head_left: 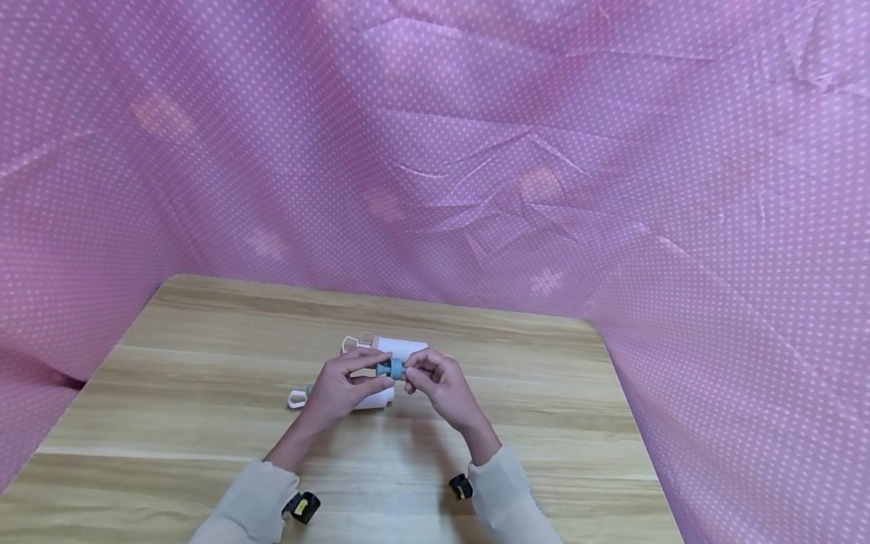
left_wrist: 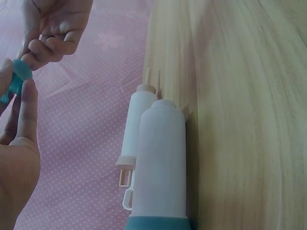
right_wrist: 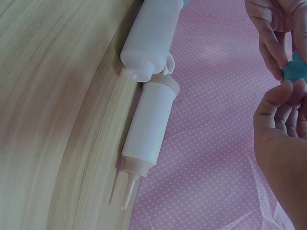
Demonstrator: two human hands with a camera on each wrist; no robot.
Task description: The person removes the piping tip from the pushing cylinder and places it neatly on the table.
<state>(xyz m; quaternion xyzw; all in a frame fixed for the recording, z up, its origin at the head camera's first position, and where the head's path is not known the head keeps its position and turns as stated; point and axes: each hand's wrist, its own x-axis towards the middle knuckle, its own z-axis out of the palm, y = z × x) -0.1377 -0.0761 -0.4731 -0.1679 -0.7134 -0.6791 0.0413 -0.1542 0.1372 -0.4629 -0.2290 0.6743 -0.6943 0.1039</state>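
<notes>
Over the bottles, my left hand [head_left: 334, 389] holds a small teal nozzle cap [head_left: 396, 369] between thumb and fingers. From the other side, my right hand [head_left: 443, 387] pinches the narrow end of that cap with thumb and fingertips. In the left wrist view, the teal cap [left_wrist: 22, 71] shows between the two hands, partly covered by fingers. Below them lies a white bottle [left_wrist: 160, 158] with a teal collar [left_wrist: 158, 223] at one end and a bare neck at the other. Part of this bottle is hidden by the left hand in the head view.
Beside it lies a second white bottle [right_wrist: 149, 124] with a beige cap [right_wrist: 135, 166] and a clear spout [right_wrist: 129, 191]. White loops [head_left: 297, 398] stick out at the bottles' left ends. A wooden table [head_left: 544, 423] carries everything; pink dotted cloth [head_left: 476, 151] hangs around it.
</notes>
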